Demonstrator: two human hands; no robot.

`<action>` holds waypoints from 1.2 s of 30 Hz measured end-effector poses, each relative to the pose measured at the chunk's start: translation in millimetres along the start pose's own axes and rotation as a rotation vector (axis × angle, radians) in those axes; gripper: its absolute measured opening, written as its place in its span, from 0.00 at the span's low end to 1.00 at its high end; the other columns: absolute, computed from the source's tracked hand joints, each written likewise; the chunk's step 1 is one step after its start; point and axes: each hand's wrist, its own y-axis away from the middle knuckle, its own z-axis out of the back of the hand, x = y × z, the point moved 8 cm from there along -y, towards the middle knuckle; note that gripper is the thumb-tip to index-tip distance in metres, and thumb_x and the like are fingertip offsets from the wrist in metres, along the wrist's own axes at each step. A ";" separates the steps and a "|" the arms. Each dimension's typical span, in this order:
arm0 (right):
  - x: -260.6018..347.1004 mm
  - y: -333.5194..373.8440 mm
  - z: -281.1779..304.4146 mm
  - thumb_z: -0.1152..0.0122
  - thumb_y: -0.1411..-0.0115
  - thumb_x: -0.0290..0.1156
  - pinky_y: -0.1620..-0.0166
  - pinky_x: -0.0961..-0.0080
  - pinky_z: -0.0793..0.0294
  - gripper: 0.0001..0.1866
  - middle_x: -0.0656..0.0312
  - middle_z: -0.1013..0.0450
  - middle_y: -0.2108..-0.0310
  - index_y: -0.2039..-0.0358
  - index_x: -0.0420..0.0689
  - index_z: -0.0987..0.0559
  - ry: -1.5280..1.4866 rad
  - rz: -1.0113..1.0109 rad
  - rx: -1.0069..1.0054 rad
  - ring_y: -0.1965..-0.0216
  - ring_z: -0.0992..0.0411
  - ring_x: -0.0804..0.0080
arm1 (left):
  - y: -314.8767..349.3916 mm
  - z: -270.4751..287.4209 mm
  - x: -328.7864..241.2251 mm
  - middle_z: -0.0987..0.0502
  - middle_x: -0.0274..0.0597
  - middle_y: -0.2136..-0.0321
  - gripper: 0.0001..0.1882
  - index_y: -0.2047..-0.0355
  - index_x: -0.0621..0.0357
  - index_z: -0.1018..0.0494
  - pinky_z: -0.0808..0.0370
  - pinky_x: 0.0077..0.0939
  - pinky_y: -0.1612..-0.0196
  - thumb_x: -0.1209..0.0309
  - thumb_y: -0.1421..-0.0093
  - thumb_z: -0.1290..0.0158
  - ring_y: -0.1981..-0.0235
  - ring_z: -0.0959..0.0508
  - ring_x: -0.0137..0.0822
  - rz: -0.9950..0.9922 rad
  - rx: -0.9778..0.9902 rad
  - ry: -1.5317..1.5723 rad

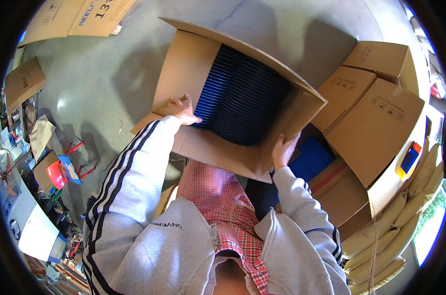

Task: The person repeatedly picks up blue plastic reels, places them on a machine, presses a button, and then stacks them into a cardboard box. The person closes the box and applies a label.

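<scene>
An open cardboard box (191, 64) stands in front of me with its flaps up. Packed inside is a row of thin black round-edged discs (247, 93), tightly stacked; their exact kind I cannot tell. My left hand (184, 110) reaches over the near left edge of the box. Its fingers are spread, and the thumb points toward the discs, perhaps touching them. At the near right corner my right hand (285, 151) grips the box wall, part of its fingers hidden by the cardboard.
More cardboard boxes (380, 123) are piled at the right, beside tan stuffed sacks (400, 231). A blue bin (311, 160) sits near my right hand. To the left are a red stool (57, 174) and a cluttered bench. Another large carton (70, 22) lies far left.
</scene>
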 end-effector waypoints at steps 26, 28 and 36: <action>30.1 -10.6 -146.0 0.33 0.42 0.40 0.37 0.32 0.42 0.48 0.37 0.75 0.27 0.27 0.54 0.50 0.620 -0.132 0.830 0.30 0.70 0.23 | 127.7 29.3 -0.9 0.36 0.47 0.36 0.45 0.37 0.45 0.34 0.51 0.62 0.30 0.40 0.51 0.36 0.33 0.40 0.52 -0.573 0.113 -0.578; 82.3 -30.7 -142.0 0.33 0.43 0.38 0.36 0.40 0.40 0.41 0.40 0.64 0.27 0.31 0.47 0.41 0.426 0.244 0.726 0.30 0.57 0.30 | 103.1 39.6 0.0 0.28 0.42 0.44 0.38 0.44 0.50 0.28 0.50 0.63 0.31 0.45 0.51 0.35 0.38 0.34 0.48 -0.606 -0.129 -0.683; 186.5 -114.1 -75.0 0.30 0.47 0.52 0.40 0.46 0.33 0.41 0.43 0.24 0.51 0.44 0.31 0.30 0.608 0.812 0.339 0.48 0.26 0.46 | 24.6 87.1 -53.9 0.34 0.42 0.44 0.43 0.44 0.55 0.33 0.45 0.58 0.35 0.47 0.56 0.33 0.40 0.36 0.46 -0.360 -0.854 -0.271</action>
